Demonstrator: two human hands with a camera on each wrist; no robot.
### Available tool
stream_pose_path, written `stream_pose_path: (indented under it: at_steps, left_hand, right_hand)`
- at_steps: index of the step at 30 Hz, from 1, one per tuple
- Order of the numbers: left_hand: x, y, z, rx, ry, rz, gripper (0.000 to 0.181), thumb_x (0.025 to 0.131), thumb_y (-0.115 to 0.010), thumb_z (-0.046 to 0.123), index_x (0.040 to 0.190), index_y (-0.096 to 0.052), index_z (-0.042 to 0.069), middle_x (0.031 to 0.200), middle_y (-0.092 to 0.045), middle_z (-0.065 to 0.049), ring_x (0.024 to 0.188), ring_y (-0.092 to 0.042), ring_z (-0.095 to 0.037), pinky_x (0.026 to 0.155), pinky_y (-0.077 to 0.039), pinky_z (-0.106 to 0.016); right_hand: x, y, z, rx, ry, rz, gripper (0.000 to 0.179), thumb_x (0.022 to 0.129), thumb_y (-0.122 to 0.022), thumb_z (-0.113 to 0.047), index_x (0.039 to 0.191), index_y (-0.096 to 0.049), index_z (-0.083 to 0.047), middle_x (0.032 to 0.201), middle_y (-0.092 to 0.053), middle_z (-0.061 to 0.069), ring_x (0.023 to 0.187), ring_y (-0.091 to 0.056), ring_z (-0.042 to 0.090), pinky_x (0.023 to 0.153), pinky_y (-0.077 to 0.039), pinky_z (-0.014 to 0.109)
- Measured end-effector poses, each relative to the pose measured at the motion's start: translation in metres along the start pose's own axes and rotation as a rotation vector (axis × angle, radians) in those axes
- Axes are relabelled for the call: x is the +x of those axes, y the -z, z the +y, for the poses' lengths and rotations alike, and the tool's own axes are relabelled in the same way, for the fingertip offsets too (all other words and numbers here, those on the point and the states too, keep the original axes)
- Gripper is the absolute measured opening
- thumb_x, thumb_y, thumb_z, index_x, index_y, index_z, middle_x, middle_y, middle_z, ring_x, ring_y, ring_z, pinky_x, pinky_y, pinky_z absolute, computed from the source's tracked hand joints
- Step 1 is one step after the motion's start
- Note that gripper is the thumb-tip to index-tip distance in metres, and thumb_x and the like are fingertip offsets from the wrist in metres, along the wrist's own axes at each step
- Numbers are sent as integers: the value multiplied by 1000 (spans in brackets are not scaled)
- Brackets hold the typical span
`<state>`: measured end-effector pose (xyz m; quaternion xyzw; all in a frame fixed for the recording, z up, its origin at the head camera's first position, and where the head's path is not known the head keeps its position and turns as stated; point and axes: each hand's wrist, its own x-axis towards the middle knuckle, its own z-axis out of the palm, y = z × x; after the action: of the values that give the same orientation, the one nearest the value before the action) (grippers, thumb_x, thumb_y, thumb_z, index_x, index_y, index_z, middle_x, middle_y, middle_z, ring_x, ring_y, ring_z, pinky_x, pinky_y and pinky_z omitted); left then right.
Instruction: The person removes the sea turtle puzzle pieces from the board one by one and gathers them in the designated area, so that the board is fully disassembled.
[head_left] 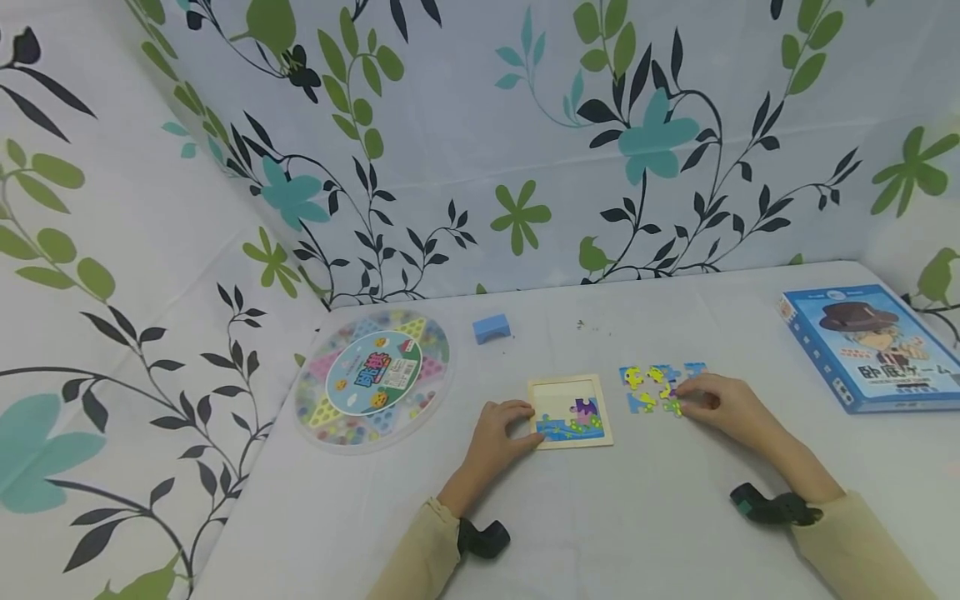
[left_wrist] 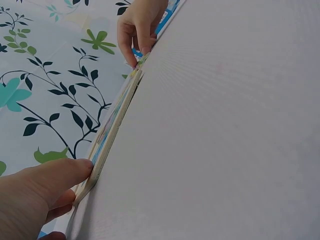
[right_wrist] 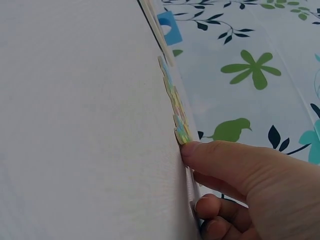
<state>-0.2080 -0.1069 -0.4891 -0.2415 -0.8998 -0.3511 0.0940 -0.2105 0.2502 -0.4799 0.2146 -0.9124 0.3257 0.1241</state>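
Observation:
A square wooden puzzle tray [head_left: 607,417], part-filled along its bottom and right with blue, green and purple pieces, lies flat on the table. My left hand [head_left: 498,433] holds its left edge between thumb and fingers; the left wrist view shows the thumb [left_wrist: 75,171] on the tray's corner. To the right of the tray lies a cluster of loose puzzle pieces [head_left: 643,379], blue with yellow shapes. At its right side my right hand [head_left: 723,408] pinches a puzzle piece, mostly hidden by the fingers. In the right wrist view, the thumb [right_wrist: 215,155] meets the nearest piece.
A round clear case of colourful beads [head_left: 311,408] lies left of the tray. Behind the tray sits a small blue block [head_left: 491,327]. A blue boxed game [head_left: 862,350] lies at the right. Patterned cloth [head_left: 450,167] hangs behind the white table [head_left: 585,517].

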Motion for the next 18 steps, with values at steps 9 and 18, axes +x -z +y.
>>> stream_pose_path:
  at_steps: [9, 18]
  left_hand:
    - [0, -1, 1, 0, -9, 6, 36, 72, -75, 26, 99, -67, 3, 105, -61, -2, 84, -45, -16, 74, -38, -28]
    - [0, -1, 1, 5, -15, 13, 36, 71, -75, 25, 99, -67, 3, 105, -62, -2, 83, -45, -16, 73, -38, -28]
  right_hand:
    - [0, -1, 1, -18, 11, -15, 21, 72, -70, -3, 92, -67, -8, 77, -52, -8, 57, -39, 6, 49, -35, 22]
    - [0, -3, 2, -13, -1, -17, 22, 73, -70, -2, 93, -67, -10, 81, -53, -6, 58, -39, 6, 50, -35, 22]
